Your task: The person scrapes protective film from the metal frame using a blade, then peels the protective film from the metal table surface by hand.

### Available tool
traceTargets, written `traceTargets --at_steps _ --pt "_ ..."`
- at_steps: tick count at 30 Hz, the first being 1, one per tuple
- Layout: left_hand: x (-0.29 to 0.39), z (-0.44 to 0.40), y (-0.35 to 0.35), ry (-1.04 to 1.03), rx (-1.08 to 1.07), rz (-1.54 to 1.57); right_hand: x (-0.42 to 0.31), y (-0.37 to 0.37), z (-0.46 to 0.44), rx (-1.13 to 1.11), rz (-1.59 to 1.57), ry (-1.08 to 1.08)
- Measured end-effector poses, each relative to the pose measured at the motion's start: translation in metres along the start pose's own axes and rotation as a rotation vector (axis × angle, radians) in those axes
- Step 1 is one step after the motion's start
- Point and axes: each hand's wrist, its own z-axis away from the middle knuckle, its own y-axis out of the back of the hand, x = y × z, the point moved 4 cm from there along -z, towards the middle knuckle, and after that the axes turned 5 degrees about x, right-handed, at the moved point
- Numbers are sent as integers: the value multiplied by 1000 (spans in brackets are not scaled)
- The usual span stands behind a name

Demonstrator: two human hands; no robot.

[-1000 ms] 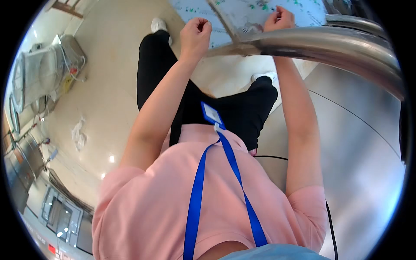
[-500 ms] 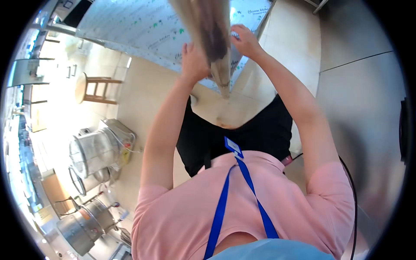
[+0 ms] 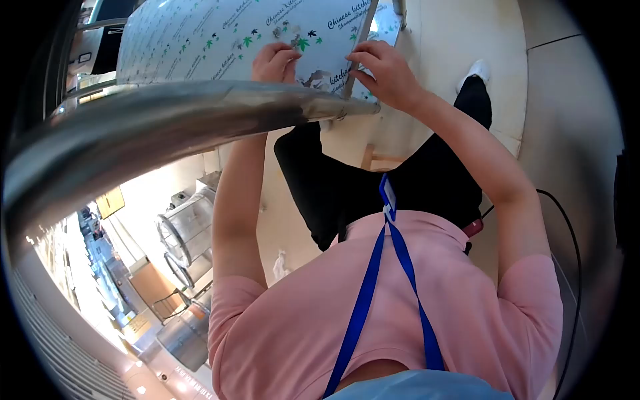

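Observation:
A stainless panel covered in printed protective film (image 3: pixel 220 40) with green leaves and "Chinese kitchen" lettering lies at the top of the view. Over its near edge is my left hand (image 3: pixel 273 63), with fingers bent and drawn together; anything between the fingertips is too small to make out. To the right, my right hand (image 3: pixel 387 72) curls thumb and forefinger around a thin metal bar (image 3: pixel 365 30) crossing the film. A torn patch of film (image 3: pixel 319 80) shows between the hands. A thick metal tube (image 3: pixel 200 107) passes in front of my left wrist.
A wooden stool (image 3: pixel 381 159) is partly hidden behind my legs. Steel drum-shaped equipment (image 3: pixel 189 233) stands at the lower left. On the right runs a large metal surface (image 3: pixel 567 127), with a black cable (image 3: pixel 575 253) hanging beside my right arm.
The view has shifted, and the metal tube now stretches across the left side instead of pointing up the middle. Both hands stay at the film-covered panel; my right foot has come into view.

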Motion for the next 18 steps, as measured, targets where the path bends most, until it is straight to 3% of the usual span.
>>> traceTargets --at_steps 1,4,7,12,15,18 --pt "0 7 4 65 -6 8 -3 0 1 3 8 18" --pt "-10 23 16 513 -80 82 -9 -2 2 2 36 52" --pt "3 19 22 85 -81 -285 -8 -2 0 -17 63 53" --pt "9 26 11 129 -90 -51 1 -5 -3 60 -11 64" --pt "10 36 8 229 -80 7 20 -3 12 158 -273 -552" --pt "11 47 1 256 -5 -21 32 -39 57 0 -695 -1116"
